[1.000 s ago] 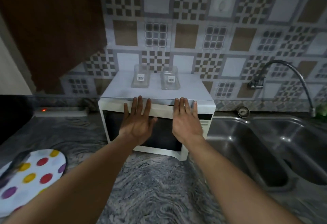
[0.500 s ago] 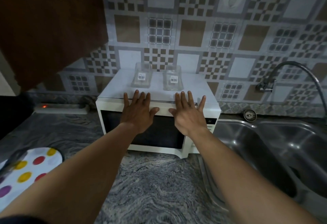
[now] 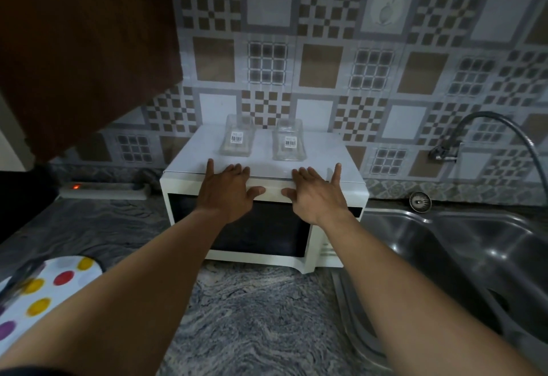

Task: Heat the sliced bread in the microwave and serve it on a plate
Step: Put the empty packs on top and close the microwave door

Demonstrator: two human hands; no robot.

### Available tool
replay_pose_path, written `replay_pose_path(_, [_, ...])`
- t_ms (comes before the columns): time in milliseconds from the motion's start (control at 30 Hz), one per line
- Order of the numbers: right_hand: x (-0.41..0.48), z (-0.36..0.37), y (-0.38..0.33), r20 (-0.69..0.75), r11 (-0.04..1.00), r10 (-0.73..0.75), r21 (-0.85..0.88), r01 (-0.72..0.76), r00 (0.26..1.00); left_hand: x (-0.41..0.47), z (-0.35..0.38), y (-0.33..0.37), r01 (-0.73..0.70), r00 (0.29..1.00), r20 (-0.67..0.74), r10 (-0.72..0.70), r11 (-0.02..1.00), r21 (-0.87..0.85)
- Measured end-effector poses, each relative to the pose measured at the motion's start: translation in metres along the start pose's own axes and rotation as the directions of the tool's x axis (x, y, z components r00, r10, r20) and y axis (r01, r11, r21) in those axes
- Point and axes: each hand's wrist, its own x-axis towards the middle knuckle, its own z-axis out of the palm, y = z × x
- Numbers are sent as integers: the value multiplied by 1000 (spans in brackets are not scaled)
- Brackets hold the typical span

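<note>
A white microwave (image 3: 184, 194) with a dark door window stands on the grey marbled counter against the tiled wall, its door closed. My left hand (image 3: 227, 194) lies flat over the top front edge of the microwave, fingers straight, thumb on the door's upper strip. My right hand (image 3: 315, 194) lies flat beside it on the same edge, fingers spread. Neither hand holds anything. A white plate with coloured dots (image 3: 38, 295) sits at the counter's left edge, a dark utensil lying across it. No bread is visible.
Two clear glass containers (image 3: 237, 139) (image 3: 289, 144) with barcode labels stand on the microwave top just beyond my fingers. A steel double sink (image 3: 462, 257) with a curved tap (image 3: 486, 126) is on the right. A power strip (image 3: 103, 190) lies left of the microwave. A dark cabinet (image 3: 83, 49) hangs upper left.
Both hands slid up from the microwave door front onto its top front edge. The camera moved closer and tilted up.
</note>
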Motion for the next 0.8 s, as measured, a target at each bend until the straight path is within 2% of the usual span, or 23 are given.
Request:
replay_pose_path(267, [8, -5, 3, -9, 999, 3, 49, -2, 1000, 4, -1, 1, 18, 999, 32, -17, 998, -56])
replay_pose_path(467, [5, 2, 1, -25, 997, -8, 73, 10, 1000, -1, 11, 6, 24, 999, -31, -25, 999, -33])
replay_pose_path(800, [-12, 14, -4, -16, 998, 32, 60, -31, 999, -13, 19, 25, 105, 994, 42, -104, 994, -38])
